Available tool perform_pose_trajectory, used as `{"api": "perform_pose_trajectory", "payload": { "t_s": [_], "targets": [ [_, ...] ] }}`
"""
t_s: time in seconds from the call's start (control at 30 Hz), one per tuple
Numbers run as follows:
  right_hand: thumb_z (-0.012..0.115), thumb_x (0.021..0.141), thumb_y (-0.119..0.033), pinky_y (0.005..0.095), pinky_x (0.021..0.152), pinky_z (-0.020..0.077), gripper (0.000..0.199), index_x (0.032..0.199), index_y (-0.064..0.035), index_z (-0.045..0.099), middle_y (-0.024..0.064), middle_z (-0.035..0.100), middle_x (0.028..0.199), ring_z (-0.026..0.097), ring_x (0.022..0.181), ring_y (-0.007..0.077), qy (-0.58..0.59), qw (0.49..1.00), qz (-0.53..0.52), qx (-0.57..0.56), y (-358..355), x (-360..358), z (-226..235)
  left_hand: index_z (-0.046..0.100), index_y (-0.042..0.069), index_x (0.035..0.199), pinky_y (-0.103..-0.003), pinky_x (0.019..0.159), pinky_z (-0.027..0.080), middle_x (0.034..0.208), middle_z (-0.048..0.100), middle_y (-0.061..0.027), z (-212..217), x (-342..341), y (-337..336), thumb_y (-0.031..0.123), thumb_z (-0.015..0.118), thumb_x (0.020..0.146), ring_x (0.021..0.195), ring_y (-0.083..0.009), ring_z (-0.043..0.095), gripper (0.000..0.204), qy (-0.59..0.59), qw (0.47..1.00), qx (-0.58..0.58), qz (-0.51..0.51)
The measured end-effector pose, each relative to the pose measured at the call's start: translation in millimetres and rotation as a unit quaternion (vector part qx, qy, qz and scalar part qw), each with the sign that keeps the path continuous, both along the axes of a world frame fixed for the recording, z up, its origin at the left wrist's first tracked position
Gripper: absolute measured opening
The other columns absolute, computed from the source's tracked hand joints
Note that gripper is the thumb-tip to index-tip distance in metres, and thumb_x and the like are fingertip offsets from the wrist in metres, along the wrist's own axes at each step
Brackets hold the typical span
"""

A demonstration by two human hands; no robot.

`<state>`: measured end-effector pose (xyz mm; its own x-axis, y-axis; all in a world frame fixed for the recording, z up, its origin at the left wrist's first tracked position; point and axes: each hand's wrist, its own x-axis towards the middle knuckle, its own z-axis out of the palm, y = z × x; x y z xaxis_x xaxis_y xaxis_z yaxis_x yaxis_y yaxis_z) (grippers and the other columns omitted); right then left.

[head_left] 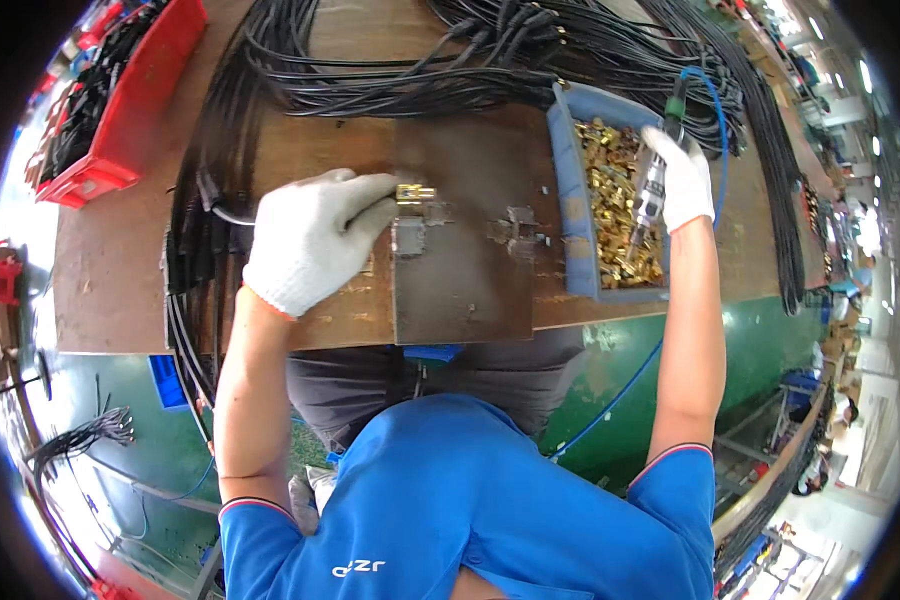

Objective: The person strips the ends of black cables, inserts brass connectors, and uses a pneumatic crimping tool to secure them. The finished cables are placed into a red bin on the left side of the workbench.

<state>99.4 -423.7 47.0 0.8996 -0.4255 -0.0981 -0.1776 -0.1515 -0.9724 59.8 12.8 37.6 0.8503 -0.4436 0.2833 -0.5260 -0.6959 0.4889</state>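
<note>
Left fingers (372, 187) pinch a brass fitting (415, 194), right fingers (662, 146) a driver (651, 195); the shirt (425, 470) bears lettering (358, 568).

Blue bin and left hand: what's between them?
Head view: from the hand, a brass piece, the dark plate with small grey parts, then a strip of table.

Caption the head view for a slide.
Left hand holds a gold fitting; right hand, a tool over a bin of gold pieces.
</note>
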Motion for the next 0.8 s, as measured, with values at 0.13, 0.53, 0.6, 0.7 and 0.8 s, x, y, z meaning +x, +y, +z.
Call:
{"api": "perform_pose_trajectory", "payload": {
  "t_s": [0.13,0.53,0.6,0.7,0.8],
  "targets": [
    [0.087,0.086,-0.031,0.0364,0.072,0.0550,0.046,0.115,0.0001,0.071,0.0087,0.073,0.089,0.067,0.077,0.0186,0.016,0.973,-0.018,-0.232,-23.6,5.7,-38.3,0.080,0.008,0.111,-0.045,0.079,0.058,0.095,0.075,-0.0173,1.3,0.8,-3.5,0.021,0.071,0.095,0.089,-0.0382,0.074,0.023,0.002,1.000,-0.010,0.004],
    [0.068,0.108,-0.026,0.0305,0.091,0.0557,0.032,0.127,-0.0006,0.071,0.0064,0.075,0.110,0.069,0.101,0.0138,-0.104,0.952,0.273,-0.092,182.2,-50.8,-17.2,0.082,0.008,0.109,-0.045,0.076,0.059,0.091,0.076,-0.0162,9.8,6.9,-15.3,0.023,0.074,0.094,0.085,-0.0368,0.075,0.022,-0.013,1.000,0.028,-0.005],
    [0.065,0.108,-0.015,0.0265,0.091,0.0548,0.022,0.124,-0.0001,0.071,0.0057,0.076,0.110,0.067,0.101,0.0096,-0.037,0.946,0.319,0.040,203.8,-50.9,-25.1,0.081,0.008,0.110,-0.045,0.076,0.059,0.092,0.076,-0.0163,12.6,4.6,-15.3,0.022,0.074,0.095,0.085,-0.0369,0.074,0.022,-0.004,1.000,0.025,-0.008],
    [0.063,0.109,-0.011,0.0263,0.090,0.0548,0.019,0.121,0.0000,0.072,0.0027,0.075,0.106,0.067,0.098,0.0088,-0.071,0.952,0.295,0.050,211.0,-54.5,-30.2,0.080,0.008,0.112,-0.045,0.076,0.059,0.093,0.076,-0.0165,7.7,2.9,-11.7,0.022,0.073,0.096,0.086,-0.0371,0.074,0.023,-0.009,1.000,0.019,-0.016],
    [0.065,0.108,-0.014,0.0257,0.088,0.0545,0.020,0.119,0.0005,0.074,0.0021,0.075,0.103,0.067,0.097,0.0087,-0.074,0.951,0.295,0.053,209.3,-56.2,-34.1,0.077,0.008,0.110,-0.045,0.071,0.057,0.085,0.072,-0.0139,0.9,-1.5,-7.8,0.021,0.076,0.094,0.079,-0.0362,0.072,0.021,-0.053,0.998,0.013,-0.025]
  ]
}}
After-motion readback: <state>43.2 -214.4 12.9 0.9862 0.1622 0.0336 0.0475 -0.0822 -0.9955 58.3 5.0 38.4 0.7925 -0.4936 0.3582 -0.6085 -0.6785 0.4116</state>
